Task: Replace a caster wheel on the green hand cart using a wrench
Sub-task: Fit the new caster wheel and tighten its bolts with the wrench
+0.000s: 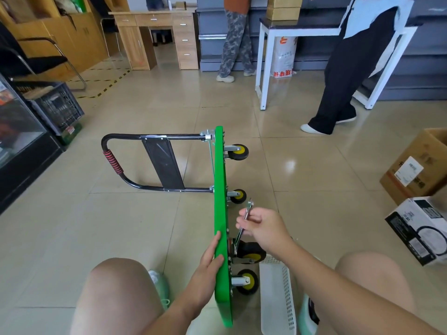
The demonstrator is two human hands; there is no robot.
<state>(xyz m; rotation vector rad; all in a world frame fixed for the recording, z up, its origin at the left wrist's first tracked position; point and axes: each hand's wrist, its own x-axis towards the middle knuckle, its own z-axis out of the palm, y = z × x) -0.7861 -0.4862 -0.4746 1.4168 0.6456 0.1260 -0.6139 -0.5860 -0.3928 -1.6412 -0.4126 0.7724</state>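
The green hand cart [220, 189] stands on its edge on the tiled floor, its black handle [135, 162] folded out to the left and its black-and-yellow caster wheels facing right. My left hand [210, 257] grips the near part of the green deck and holds it upright. In my right hand [262, 228] is a silver wrench [244, 221], whose lower end sits at the mount of the near caster wheel [249, 253]. Another near caster [246, 281] lies below it, and two far casters [238, 152] [238, 195] stand further along the deck.
A white plastic basket [278, 298] sits just right of the cart by my knee. Cardboard boxes [416, 165] [420, 228] stand at the right. Two people stand behind near a white-legged table [263, 68]. A black crate [58, 105] and a chair are at the left.
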